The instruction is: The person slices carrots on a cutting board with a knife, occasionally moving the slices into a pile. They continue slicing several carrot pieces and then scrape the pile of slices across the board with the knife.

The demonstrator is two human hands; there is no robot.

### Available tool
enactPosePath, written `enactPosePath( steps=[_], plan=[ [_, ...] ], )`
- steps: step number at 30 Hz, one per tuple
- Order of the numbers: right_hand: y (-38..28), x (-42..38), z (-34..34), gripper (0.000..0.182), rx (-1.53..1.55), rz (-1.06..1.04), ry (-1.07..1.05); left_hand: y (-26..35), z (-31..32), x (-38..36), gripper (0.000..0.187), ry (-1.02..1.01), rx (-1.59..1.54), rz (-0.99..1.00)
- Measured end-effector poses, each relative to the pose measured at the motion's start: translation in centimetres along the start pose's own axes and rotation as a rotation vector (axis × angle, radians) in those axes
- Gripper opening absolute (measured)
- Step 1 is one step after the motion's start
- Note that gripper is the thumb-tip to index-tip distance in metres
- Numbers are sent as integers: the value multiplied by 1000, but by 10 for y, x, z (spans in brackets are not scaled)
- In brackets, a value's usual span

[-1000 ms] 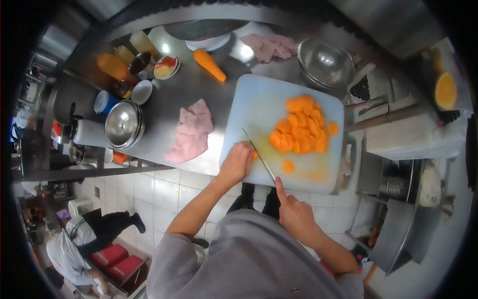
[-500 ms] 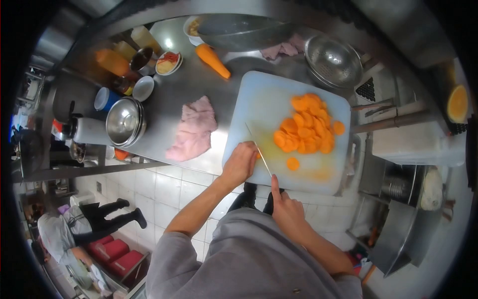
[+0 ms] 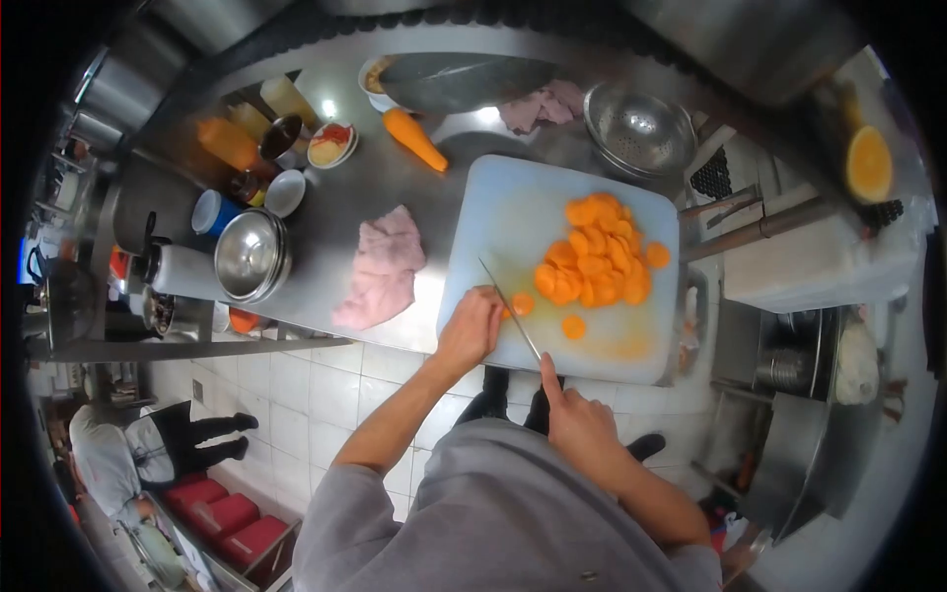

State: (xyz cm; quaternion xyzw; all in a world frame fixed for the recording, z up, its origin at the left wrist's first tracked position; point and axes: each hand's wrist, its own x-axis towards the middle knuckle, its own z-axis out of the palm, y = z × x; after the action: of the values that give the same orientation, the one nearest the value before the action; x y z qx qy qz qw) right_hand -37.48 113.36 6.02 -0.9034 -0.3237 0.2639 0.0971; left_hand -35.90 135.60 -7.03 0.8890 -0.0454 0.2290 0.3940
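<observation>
My right hand [image 3: 580,426] is wrapped round the handle of a knife [image 3: 513,312], its index finger stretched along the top. The thin blade slants up and left over the white cutting board [image 3: 503,197]. At the board's lower left, my left hand [image 3: 470,330] is closed with bent fingertips on a carrot, mostly hidden, close beside the blade. A freshly cut carrot slice [image 3: 523,304] lies just right of the blade. Further right spreads a heap of carrot slices [image 3: 604,255], with a loose slice [image 3: 574,327] below it and another at its right.
Left of the board lies a pink cloth [image 3: 383,266]; a whole carrot [image 3: 414,140] lies behind. Stacked metal bowls [image 3: 247,257] stand at the counter's left. A colander [image 3: 641,131] sits behind the board. Another person [image 3: 109,449] stands at lower left.
A carrot slice now lies apart on the blade's right side. The knife stays close to my left fingers. The whole view has shifted slightly, and the other person has moved a little.
</observation>
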Motion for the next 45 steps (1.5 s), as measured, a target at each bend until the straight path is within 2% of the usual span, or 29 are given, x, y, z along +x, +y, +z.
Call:
enactPosePath(
  steps=[4,10,12,16,19,24,30,34,38,40,45],
  plan=[
    [2,-11,-2,88,8,16,-69,-2,0,-1,22,10,-4,4],
    [11,30,33,86,33,-24,-3,-3,-1,1,22,-8,-25,-7],
    [15,49,48,86,32,-50,78,0,-2,0,21,-5,-54,-21],
    [23,58,43,86,42,-38,77,1,-7,4,21,-12,-105,-10],
    [20,49,31,87,68,-59,115,1,-8,1,21,-28,-81,-28],
    [4,7,-2,85,-1,-30,14,0,-5,-1,23,-25,-8,7],
    [-1,-10,-8,84,-32,-13,-25,-2,-5,-2,20,-54,5,12],
    [6,8,15,83,10,-26,-12,1,-6,-2,21,-54,31,-23],
    [25,47,55,82,41,-96,138,-2,-7,-2,23,-71,11,-1],
    [25,49,52,82,43,-117,189,0,-6,-6,23,-78,6,0],
    [4,18,6,86,12,-45,56,1,-5,-3,19,-17,-2,-26]
  ],
)
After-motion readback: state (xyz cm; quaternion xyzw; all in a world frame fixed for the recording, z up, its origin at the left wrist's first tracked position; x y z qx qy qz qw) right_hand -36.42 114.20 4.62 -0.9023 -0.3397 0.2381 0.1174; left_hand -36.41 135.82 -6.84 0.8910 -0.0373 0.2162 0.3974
